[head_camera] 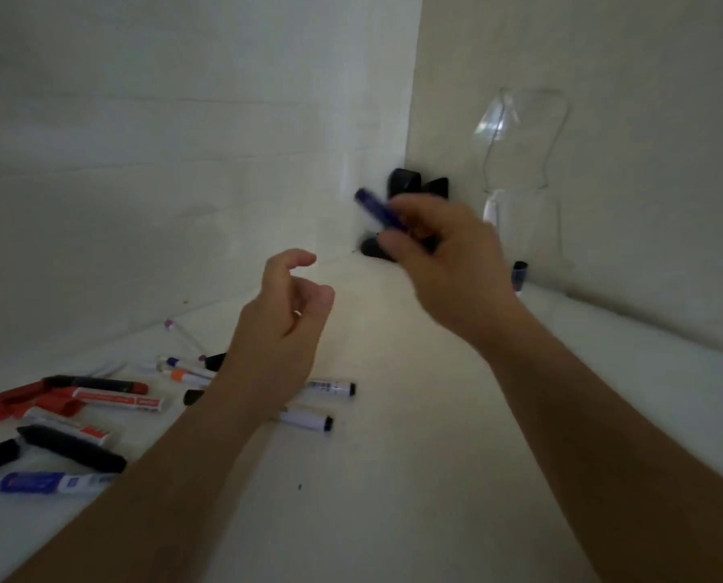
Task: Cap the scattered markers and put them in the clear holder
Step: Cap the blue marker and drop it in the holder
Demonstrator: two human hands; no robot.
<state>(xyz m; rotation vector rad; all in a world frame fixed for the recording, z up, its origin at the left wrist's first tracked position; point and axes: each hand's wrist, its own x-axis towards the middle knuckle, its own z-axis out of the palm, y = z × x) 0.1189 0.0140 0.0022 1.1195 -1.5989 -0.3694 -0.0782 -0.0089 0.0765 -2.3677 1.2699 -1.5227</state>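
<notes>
while the right hand [443,250] pinches a blue marker [376,212] above the desk's far corner, the left hand [284,321] hovers loosely curled, holding nothing. more markers [111,397] lie scattered by the left edge; the clear holder [519,220] stands against the right wall.

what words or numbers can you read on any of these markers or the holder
None can be read.
Red and white marker: white print on the red band, too blurred.
Blue-labelled marker: printed label, too blurred.
White marker with black cap: dark print or barcode, too small.
Blue marker held in the right hand: motion-blurred, no print shows.
Clear holder: no print visible.
</notes>
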